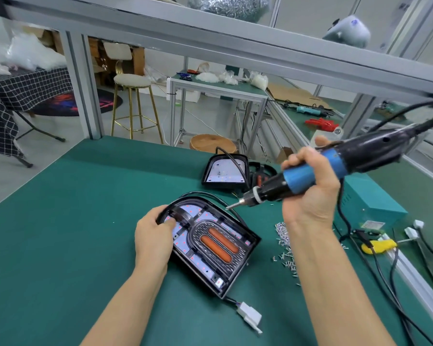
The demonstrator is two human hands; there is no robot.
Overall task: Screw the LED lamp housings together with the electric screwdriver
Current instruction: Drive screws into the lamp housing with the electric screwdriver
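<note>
While the left hand point(153, 234) grips the lamp housing point(211, 248), the right hand point(310, 186) clasps the electric screwdriver point(298, 177) above it.

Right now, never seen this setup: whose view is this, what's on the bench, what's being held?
There is no robot here: it is one wide-angle camera on a person's head, looking down at their own hands. The right hand grips a blue and black electric screwdriver, its bit raised above the work. The left hand holds the near lamp housing, which lies open on the green bench. A second housing lies further back, loose screws to the right, and a white connector on the near housing's lead.
</note>
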